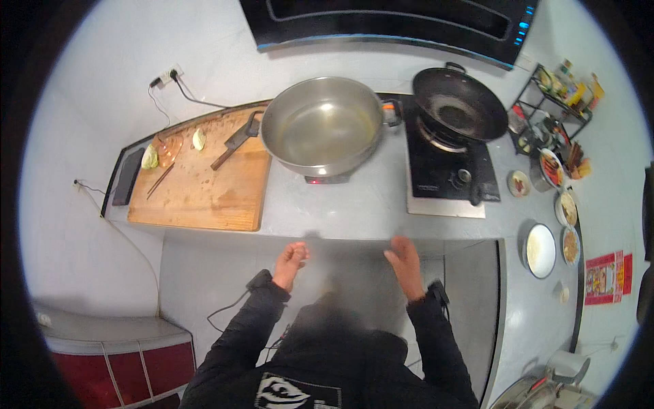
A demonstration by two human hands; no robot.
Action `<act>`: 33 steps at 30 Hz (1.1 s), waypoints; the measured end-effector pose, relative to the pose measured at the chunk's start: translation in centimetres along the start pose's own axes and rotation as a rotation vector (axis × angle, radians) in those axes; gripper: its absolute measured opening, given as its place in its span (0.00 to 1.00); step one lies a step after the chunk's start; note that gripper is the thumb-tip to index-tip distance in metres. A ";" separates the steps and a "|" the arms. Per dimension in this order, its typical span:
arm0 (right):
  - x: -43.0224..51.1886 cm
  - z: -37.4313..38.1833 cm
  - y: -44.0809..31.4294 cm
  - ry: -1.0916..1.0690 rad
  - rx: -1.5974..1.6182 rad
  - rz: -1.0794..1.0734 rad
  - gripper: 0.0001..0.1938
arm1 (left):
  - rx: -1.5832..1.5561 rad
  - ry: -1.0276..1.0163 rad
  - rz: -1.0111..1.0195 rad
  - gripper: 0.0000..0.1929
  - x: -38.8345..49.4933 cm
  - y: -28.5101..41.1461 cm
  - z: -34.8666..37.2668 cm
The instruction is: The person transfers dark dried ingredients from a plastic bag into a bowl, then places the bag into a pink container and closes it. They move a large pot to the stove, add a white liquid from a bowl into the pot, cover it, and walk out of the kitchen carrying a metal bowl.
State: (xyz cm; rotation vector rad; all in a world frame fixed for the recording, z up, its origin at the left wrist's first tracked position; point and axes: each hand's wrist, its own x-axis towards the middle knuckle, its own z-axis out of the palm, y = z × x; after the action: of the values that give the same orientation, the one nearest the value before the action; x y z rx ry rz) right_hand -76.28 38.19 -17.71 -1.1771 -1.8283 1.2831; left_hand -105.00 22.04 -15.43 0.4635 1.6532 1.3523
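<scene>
My left hand (291, 264), loosely curled with no object visible in it, hangs just in front of the counter's front edge. My right hand (407, 265) is at the same edge farther right, thumb apart from the fingers and nothing held. Beyond both hands, a wide stainless steel pot (327, 128) stands on an appliance (327, 180) with a lit red light. Some clear, yellowish liquid appears to cover the pot's bottom. A black wok (454, 105) rests on the gas hob (429, 174) to its right.
The wooden cutting board (225, 204) holds a cleaver (236, 143), chopsticks (160, 181) and cabbage pieces (199, 139). Right of the hob are a white bowl (540, 250), several small food dishes and a condiment rack (559, 99). A range hood (393, 23) overhangs the back.
</scene>
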 end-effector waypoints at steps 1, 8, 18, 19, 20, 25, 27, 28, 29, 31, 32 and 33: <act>3.5 2.5 0.5 -0.012 0.158 -0.019 0.27 | 0.002 0.021 -0.012 0.14 0.6 0.3 -1.8; 19.0 13.1 1.8 -0.010 0.059 -0.156 0.39 | -0.077 0.178 -0.144 0.12 1.2 -1.1 -9.6; 24.5 17.9 5.2 -0.007 0.158 -0.164 0.36 | -0.275 0.237 -0.299 0.12 -3.8 -7.7 -9.0; 24.6 17.9 5.4 0.019 0.067 -0.131 0.35 | -0.314 0.230 -0.327 0.12 -4.3 -8.4 -8.4; 24.7 17.9 5.6 0.021 0.261 -0.150 0.33 | -0.310 0.208 -0.340 0.13 -5.1 -8.9 -8.0; 25.1 18.1 5.8 0.095 0.231 -0.260 0.22 | -0.338 0.162 -0.448 0.14 -7.4 -10.9 -6.1; 25.2 17.8 5.6 0.055 0.210 -0.201 0.18 | -0.335 0.148 -0.462 0.14 -7.7 -11.2 -6.0; 25.3 17.8 5.4 0.077 0.219 -0.103 0.16 | -0.325 0.149 -0.468 0.14 -7.7 -11.3 -6.1; 25.4 17.6 5.1 0.059 0.220 -0.197 0.16 | -0.303 0.165 -0.490 0.14 -7.7 -11.3 -6.3; 25.7 17.8 4.4 0.093 0.259 -0.260 0.17 | -0.363 0.196 -0.482 0.13 -7.6 -11.2 -6.7; 25.5 17.6 4.0 0.038 0.222 -0.219 0.17 | -0.382 0.216 -0.490 0.13 -7.5 -11.1 -6.9; 25.4 17.6 3.6 -0.015 0.184 -0.179 0.18 | -0.367 0.212 -0.490 0.13 -7.4 -11.1 -7.2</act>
State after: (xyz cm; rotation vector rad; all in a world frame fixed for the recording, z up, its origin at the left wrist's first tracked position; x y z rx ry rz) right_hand -100.72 54.72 -27.46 -0.8872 -1.7405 1.3272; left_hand -104.40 8.74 -22.66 -0.2938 1.5039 1.3139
